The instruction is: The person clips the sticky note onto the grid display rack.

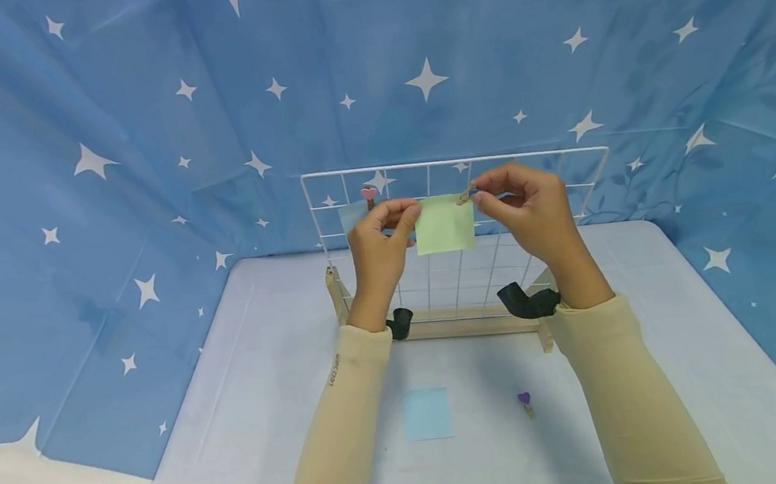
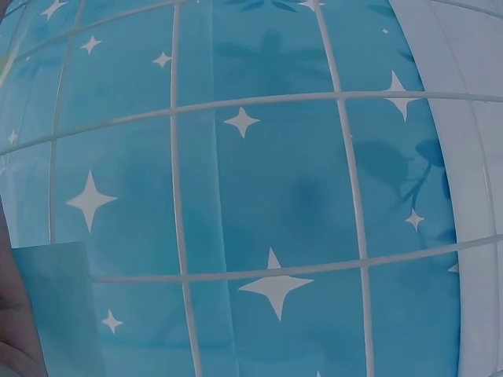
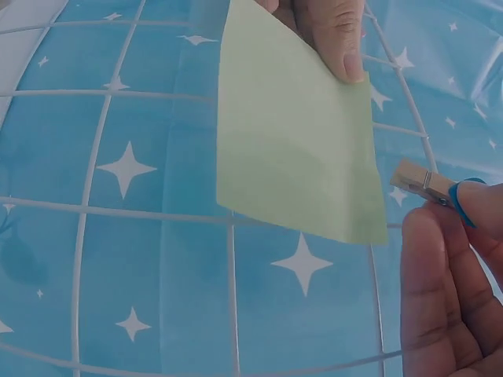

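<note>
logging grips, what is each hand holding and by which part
The left hand pinches the green note near its upper left corner in the head view; the right hand pinches a wooden clothespin by its blue end.

The left hand (image 1: 379,255) partly hides a blue sticky note (image 1: 352,215) behind its fingers; the right hand (image 1: 535,208) partly covers a wooden clothespin (image 3: 419,181) with its thumb.

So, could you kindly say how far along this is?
Done: one blue note looks clipped to the grid by a pink-heart peg. In hand: the left hand holds a green note, the right hand a wooden peg. Remaining, probably: the second blue note and purple-heart peg on the table.
</note>
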Motion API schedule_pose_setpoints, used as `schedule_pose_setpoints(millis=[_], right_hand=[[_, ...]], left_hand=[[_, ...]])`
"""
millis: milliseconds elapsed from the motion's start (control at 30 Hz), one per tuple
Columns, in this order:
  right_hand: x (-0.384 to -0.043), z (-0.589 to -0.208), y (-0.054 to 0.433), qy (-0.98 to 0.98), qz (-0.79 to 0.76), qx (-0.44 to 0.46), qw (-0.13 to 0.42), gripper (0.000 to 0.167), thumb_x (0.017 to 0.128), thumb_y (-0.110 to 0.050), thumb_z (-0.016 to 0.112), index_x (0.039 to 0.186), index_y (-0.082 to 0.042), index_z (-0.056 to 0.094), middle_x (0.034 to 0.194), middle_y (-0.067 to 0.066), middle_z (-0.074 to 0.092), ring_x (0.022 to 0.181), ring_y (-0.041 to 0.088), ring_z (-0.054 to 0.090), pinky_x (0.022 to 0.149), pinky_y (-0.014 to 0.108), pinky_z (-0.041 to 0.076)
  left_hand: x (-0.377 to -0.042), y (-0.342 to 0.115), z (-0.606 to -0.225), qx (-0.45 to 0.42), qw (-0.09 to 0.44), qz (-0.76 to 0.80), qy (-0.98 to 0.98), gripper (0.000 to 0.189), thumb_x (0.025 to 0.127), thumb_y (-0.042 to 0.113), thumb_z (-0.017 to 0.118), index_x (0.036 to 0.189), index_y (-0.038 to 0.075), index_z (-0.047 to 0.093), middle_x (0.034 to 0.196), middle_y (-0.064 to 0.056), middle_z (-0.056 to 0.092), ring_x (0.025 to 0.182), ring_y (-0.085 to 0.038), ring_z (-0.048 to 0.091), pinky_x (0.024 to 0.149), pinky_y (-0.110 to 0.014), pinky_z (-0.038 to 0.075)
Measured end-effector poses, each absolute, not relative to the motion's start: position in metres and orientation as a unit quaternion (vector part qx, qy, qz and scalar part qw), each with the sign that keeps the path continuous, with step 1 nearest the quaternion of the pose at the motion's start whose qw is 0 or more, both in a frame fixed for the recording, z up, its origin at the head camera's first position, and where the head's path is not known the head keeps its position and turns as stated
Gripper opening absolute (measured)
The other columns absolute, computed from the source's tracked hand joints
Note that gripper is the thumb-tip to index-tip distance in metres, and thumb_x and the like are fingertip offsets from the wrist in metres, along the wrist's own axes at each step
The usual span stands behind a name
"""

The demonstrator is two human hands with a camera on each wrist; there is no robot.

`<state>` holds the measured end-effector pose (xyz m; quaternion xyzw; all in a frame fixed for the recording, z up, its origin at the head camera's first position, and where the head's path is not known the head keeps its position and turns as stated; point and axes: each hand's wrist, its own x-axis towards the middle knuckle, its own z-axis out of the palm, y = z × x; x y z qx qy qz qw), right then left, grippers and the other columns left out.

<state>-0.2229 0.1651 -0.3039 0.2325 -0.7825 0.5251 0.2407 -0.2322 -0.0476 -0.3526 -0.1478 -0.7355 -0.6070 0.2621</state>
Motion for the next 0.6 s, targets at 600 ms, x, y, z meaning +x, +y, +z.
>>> schedule_pose_setpoints(millis=[600], right_hand=[[-0.230,-0.294,0.152,-0.820,0.413,0.258,0.301,0.008,0.098,0.005,0.075,0.104,0.005,0.080,0.099,0.021,0.080,0.087,0.035,0.078,0.070,0.004,0.048]], left_hand=[[-0.236,-0.040,-0.355,-0.145,0.284,-0.602,-0.732,0.018,0.105,0.016,0.075,0.110,0.000,0.081,0.096,-0.014,0.078,0.086,-0.026,0.073,0.066,-0.030,0.064]])
